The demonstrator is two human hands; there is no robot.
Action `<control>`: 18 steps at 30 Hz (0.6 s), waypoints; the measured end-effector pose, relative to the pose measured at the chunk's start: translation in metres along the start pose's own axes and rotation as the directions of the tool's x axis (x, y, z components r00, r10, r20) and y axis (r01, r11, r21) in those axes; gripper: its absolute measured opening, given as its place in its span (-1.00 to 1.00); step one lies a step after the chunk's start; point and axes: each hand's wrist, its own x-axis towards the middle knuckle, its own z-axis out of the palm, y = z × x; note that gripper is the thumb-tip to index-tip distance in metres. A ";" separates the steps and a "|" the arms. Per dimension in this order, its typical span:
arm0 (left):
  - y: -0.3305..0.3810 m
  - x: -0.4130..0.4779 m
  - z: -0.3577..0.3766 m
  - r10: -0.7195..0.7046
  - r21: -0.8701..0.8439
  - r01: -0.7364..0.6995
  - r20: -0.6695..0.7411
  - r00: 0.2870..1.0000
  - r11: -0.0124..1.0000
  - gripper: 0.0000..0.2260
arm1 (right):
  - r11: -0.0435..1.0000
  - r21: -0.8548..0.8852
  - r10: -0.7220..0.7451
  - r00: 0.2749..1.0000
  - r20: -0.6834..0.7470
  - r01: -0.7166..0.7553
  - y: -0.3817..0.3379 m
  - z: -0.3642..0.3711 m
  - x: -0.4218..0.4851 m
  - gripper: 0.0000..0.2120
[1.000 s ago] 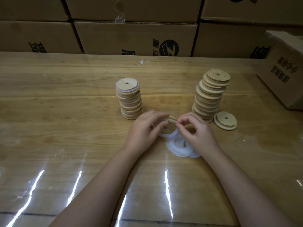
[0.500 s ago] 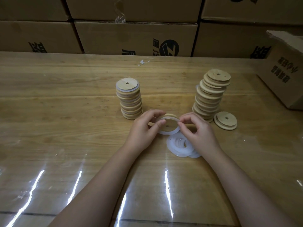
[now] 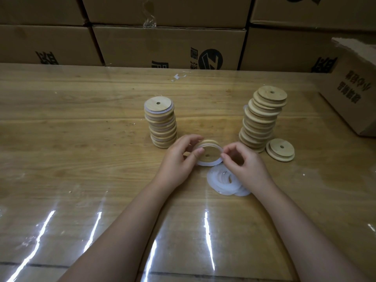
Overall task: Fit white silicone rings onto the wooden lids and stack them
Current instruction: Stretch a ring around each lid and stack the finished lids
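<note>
Cardboard boxes [image 3: 162, 45] back a glossy wooden table [image 3: 81, 139] bearing a bare stack [image 3: 262, 119] and a ringed stack [image 3: 161, 123] of round, holed discs, and between them the left hand [image 3: 177, 159] grips a tilted lid [image 3: 208, 152] while the right hand [image 3: 246, 163] pinches its floppy white ring [image 3: 205, 163], just above flat loose rings [image 3: 221, 180].

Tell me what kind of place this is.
Probably a small packing or assembly workshop: stacked cardboard cartons line the back, and the plastic-covered wooden table holds tall stacks of wooden lids beside loose silicone rings.
</note>
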 end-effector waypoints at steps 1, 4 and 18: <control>0.000 0.000 0.000 0.010 0.005 -0.010 0.013 1.000 1.000 -0.76 | 1.000 0.010 0.002 1.000 -0.006 -0.002 0.000 0.000 0.000 -0.83; 0.002 -0.001 0.001 0.046 0.018 -0.047 0.060 0.997 0.999 -0.71 | 0.998 -0.012 -0.063 0.996 -0.056 0.062 -0.001 0.001 -0.001 -0.86; 0.010 -0.002 0.003 0.116 0.162 -0.118 0.022 0.993 0.980 -0.77 | 0.932 -0.139 -0.352 0.927 -0.129 0.334 0.000 0.003 0.000 -0.92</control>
